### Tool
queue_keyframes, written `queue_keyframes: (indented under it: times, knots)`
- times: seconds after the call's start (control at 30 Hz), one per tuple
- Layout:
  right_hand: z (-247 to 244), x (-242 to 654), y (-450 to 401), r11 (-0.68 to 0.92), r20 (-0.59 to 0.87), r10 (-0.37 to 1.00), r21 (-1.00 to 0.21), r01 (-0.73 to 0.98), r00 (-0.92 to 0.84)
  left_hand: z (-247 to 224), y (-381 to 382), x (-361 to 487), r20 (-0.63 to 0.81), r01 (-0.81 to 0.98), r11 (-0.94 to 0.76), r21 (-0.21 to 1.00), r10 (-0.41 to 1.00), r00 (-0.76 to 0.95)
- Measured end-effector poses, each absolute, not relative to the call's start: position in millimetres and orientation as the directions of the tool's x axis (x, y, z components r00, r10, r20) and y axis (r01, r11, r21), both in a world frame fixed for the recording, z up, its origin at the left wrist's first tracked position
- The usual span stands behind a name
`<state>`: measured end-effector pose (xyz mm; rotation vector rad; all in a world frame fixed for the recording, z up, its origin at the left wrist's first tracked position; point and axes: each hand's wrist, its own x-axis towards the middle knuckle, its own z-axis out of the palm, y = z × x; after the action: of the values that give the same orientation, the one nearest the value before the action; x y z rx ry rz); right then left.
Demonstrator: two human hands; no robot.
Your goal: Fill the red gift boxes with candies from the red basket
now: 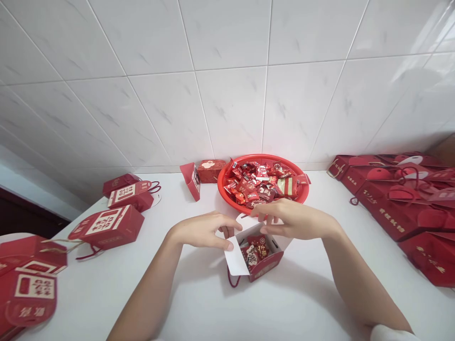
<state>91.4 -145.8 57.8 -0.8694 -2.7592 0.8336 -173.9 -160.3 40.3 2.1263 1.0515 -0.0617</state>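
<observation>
A small red gift box point(266, 270) stands on the white table in front of me with its lid flaps up, white on the inside. Red-wrapped candies point(255, 251) lie in it, and a dark red cord hangs at its left. My left hand point(206, 230) is at the left side, thumb and bent fingers on the box's white flap point(236, 258). Over the far right edge hovers my right hand point(284, 219), fingers apart, thumb by the rear flap; whether it touches is hard to tell. Behind it, a red plastic basket point(221, 189) holds many wrapped candies.
Several closed red boxes with cords point(121, 232) stand along the left. On the right are rows of red boxes point(384, 208). By the tiled wall point(227, 104), a red patterned box point(209, 171) sits beside an upright red card piece point(192, 181).
</observation>
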Motion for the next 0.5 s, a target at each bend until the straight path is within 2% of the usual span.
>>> queue_keyframes:
  times: [0.17,0.3,0.37,0.5]
  knots:
    - [66.0,119.3,-147.6,0.636,0.013,0.673,-0.52,0.57,-0.74,42.7,-165.3,-174.8,-0.349,0.713,-0.382,0.588,0.675,0.65]
    - [50.4,124.4,-158.4,0.562,-0.068,0.788,-0.329,0.759,-0.613,44.9,-171.2,-174.4,-0.334,0.722,-0.403,0.562,0.689,0.644]
    - [40.6,120.9,-167.2,0.546,-0.097,0.808,-0.248,0.8,-0.581,46.1,-174.0,-172.8,-0.33,0.72,-0.418,0.554,0.684,0.651]
    - [32.0,114.4,-185.5,0.559,-0.115,0.794,-0.249,0.791,-0.597,48.3,-178.0,-170.2,-0.35,0.711,-0.438,0.55,0.652,0.673]
